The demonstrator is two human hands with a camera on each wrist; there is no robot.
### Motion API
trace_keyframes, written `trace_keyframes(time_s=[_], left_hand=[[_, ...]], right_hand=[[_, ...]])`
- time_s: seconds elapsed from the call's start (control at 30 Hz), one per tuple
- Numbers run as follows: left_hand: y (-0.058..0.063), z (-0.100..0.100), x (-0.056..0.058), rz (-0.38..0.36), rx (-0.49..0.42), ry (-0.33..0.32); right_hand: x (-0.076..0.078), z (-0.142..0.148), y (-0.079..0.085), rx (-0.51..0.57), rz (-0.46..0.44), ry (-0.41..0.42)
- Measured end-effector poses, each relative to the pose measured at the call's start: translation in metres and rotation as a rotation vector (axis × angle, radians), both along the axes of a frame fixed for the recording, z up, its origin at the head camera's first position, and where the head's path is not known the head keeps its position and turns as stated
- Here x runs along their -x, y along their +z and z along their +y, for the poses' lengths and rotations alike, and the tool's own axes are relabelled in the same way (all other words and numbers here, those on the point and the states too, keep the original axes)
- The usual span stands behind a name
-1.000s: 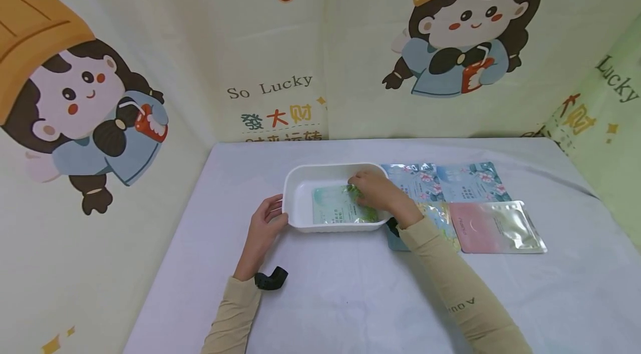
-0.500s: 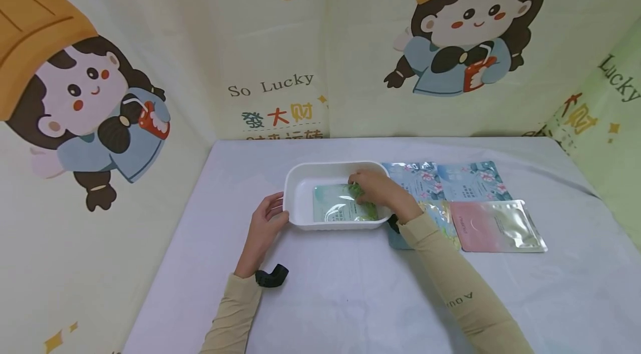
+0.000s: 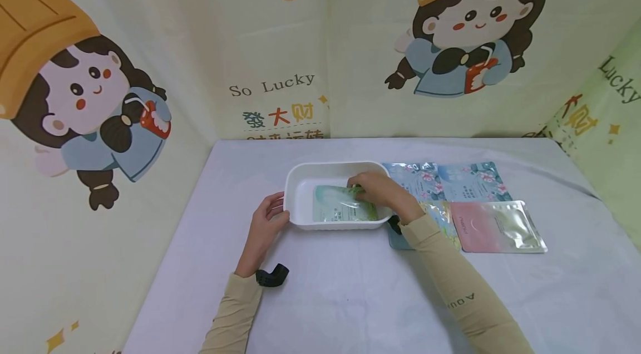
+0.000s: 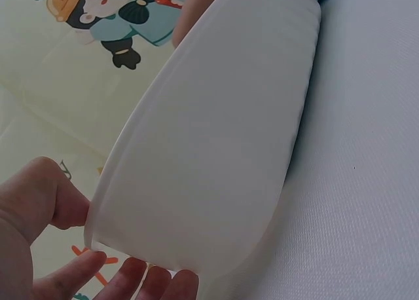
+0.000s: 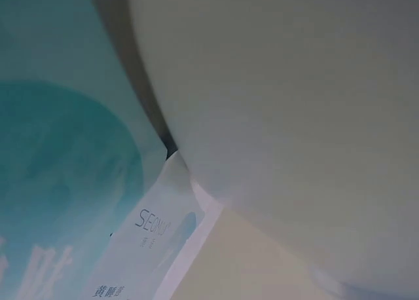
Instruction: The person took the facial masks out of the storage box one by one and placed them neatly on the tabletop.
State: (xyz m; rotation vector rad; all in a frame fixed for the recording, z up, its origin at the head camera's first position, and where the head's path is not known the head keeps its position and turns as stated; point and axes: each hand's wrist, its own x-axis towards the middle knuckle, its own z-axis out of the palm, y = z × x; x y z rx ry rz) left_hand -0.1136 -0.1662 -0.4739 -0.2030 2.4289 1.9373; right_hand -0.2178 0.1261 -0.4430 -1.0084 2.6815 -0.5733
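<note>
A white plastic tray (image 3: 299, 190) stands on the table, and in the left wrist view its side wall (image 4: 196, 136) fills the middle. My left hand (image 3: 264, 226) grips its left end, the thumb (image 4: 69, 198) at the rim and the fingertips against the end wall. Inside the tray lies a pale green face mask packet (image 3: 333, 203). My right hand (image 3: 375, 188) reaches over the right rim with bent fingers and pinches the packet's right part; its fingertips are partly hidden. The right wrist view shows the tray's outer wall (image 5: 275, 116) close up, not the hand.
Right of the tray lie two blue floral packets (image 3: 413, 178) (image 3: 473, 182), a yellow and teal packet (image 3: 443, 220) partly under the right forearm, and a pink and silver packet (image 3: 496, 227). A printed curtain (image 3: 360, 92) hangs behind the white-covered table (image 3: 345, 298).
The packet in the tray has bulged and its upper right part has shifted slightly under the right fingers. The left hand keeps its place on the tray; the head view has tilted a little.
</note>
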Motion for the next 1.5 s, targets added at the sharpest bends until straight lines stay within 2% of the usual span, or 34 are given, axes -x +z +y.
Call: trace_keyframes(time_s=[0.27,0.43,0.8,1.13,1.5], left_hand=[[0.001,0.002,-0.001,0.014,0.010,-0.008],[0.000,0.003,-0.002,0.008,0.018,-0.004],[0.000,0.003,-0.002,0.000,0.020,-0.003],[-0.001,0.003,-0.002,0.001,0.021,-0.003],[0.000,0.002,-0.002,-0.006,0.011,-0.013]], right_hand=[[0.001,0.003,-0.001,0.074,0.031,0.000],[-0.001,0.005,0.002,0.138,0.015,0.002],[-0.003,0.011,0.016,0.235,-0.050,-0.006],[-0.006,0.022,0.030,0.307,-0.032,-0.003],[-0.011,0.040,0.048,0.366,-0.009,-0.048]])
